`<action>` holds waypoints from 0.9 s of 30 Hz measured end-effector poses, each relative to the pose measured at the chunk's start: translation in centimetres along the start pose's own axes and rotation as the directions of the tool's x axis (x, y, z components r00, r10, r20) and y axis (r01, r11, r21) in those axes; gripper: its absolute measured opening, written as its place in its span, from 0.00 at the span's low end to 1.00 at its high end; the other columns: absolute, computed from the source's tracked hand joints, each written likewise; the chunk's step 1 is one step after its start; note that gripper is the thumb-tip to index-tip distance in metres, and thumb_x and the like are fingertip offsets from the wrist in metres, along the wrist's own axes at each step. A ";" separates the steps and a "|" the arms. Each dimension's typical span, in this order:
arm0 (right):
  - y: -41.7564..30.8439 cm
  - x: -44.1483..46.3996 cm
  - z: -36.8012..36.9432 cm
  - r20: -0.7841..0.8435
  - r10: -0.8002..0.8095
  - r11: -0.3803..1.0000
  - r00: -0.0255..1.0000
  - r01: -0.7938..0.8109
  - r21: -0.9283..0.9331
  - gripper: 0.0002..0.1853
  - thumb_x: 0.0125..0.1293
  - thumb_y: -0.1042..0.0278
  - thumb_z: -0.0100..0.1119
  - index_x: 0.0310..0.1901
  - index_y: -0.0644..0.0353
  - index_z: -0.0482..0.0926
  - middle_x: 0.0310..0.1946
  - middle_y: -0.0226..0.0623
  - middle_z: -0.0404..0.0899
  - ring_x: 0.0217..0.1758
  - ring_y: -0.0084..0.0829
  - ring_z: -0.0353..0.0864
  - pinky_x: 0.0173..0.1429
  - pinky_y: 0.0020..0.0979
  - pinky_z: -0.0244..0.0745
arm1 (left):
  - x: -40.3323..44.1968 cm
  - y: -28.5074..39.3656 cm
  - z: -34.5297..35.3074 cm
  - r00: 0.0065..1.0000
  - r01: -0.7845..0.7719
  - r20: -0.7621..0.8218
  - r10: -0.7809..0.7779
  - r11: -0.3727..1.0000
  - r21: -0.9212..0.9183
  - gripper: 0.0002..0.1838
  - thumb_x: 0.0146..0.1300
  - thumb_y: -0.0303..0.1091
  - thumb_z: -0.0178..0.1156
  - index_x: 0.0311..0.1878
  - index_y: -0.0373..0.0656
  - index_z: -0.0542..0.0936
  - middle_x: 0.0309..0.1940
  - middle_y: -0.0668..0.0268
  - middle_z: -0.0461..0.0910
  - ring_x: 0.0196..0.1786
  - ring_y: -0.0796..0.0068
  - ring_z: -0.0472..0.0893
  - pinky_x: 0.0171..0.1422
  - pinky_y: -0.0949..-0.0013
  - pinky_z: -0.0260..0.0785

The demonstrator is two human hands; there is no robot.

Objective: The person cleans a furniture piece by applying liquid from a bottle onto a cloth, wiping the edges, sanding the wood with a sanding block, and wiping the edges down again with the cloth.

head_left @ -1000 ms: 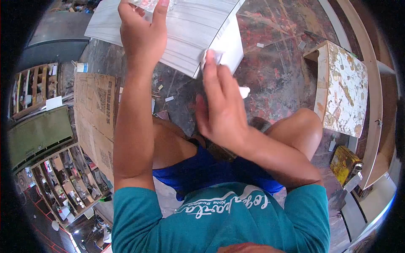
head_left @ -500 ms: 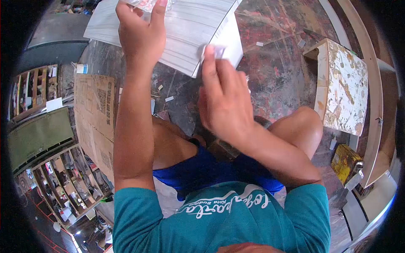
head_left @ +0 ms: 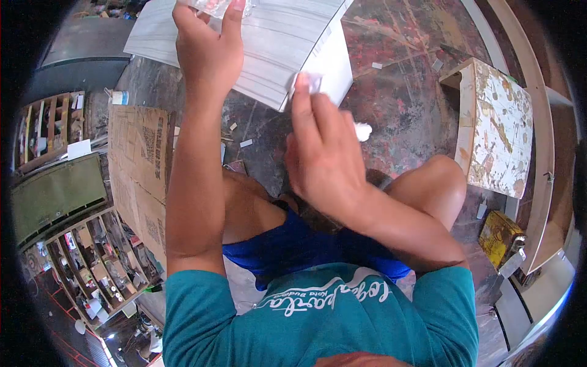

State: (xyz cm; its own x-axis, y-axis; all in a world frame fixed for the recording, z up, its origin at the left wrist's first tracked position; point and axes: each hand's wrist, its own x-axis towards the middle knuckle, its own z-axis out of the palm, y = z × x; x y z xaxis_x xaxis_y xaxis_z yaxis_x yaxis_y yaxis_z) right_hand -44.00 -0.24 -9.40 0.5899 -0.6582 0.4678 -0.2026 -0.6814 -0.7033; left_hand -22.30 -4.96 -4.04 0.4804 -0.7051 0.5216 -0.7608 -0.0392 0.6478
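With the wood-grain panel's (head_left: pixel 275 46) near corner seemingly mid-work, right hand (head_left: pixel 330 159) fingers pinch white cloth (head_left: pixel 314 82), left hand (head_left: pixel 211 52) fingers grip clear plastic (head_left: pixel 223 8); finished extent unclear.

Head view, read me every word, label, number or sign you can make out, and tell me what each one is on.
"Kota Budaya": on the shirt.
Larger script, also on the shirt: too stylised to read for certain.
Print on the cardboard: too blurred to read.
Any other print: too small to read.
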 end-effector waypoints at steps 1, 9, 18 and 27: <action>-0.4 -0.7 0.4 0.007 -0.008 1.000 1.000 0.008 0.026 0.47 0.56 0.81 0.63 0.79 0.76 0.55 0.49 0.52 0.72 0.41 0.51 0.73 0.47 0.44 0.69 | 0.0 0.1 -0.1 1.000 -0.004 0.005 0.004 1.000 0.012 0.28 0.76 0.34 0.62 0.71 0.32 0.63 0.63 0.47 0.79 0.66 0.57 0.80 0.70 0.59 0.70; 0.3 0.5 -0.8 0.004 -0.012 0.998 1.000 0.013 -0.058 0.44 0.56 0.80 0.63 0.77 0.77 0.59 0.49 0.53 0.73 0.44 0.51 0.74 0.47 0.43 0.69 | -0.4 1.3 -0.4 0.999 0.003 -0.032 0.007 0.959 0.285 0.30 0.76 0.38 0.62 0.71 0.32 0.63 0.61 0.41 0.80 0.65 0.44 0.80 0.67 0.53 0.71; 0.1 0.7 -0.8 0.006 0.000 0.999 1.000 0.001 -0.037 0.47 0.56 0.80 0.64 0.77 0.80 0.55 0.51 0.56 0.72 0.44 0.54 0.75 0.48 0.46 0.70 | -0.5 1.5 -0.3 0.998 -0.011 -0.050 0.030 0.940 0.341 0.30 0.76 0.39 0.61 0.70 0.30 0.63 0.58 0.38 0.80 0.63 0.39 0.80 0.65 0.51 0.71; 0.4 0.9 -0.9 0.028 0.002 0.999 1.000 -0.001 -0.047 0.48 0.55 0.77 0.66 0.77 0.81 0.54 0.51 0.55 0.72 0.49 0.52 0.75 0.52 0.45 0.68 | -0.5 1.3 -0.2 0.998 -0.023 -0.045 0.037 0.961 0.277 0.30 0.75 0.39 0.62 0.69 0.30 0.63 0.57 0.37 0.80 0.62 0.38 0.80 0.65 0.50 0.72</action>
State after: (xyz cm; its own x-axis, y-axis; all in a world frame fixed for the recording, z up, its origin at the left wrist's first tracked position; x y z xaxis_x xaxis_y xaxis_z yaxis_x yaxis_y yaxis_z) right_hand -44.28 -1.41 -8.75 0.6114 -0.6503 0.4509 -0.2399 -0.6952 -0.6776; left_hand -23.42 -4.55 -3.33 0.4708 -0.6739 0.5695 -0.8628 -0.2169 0.4566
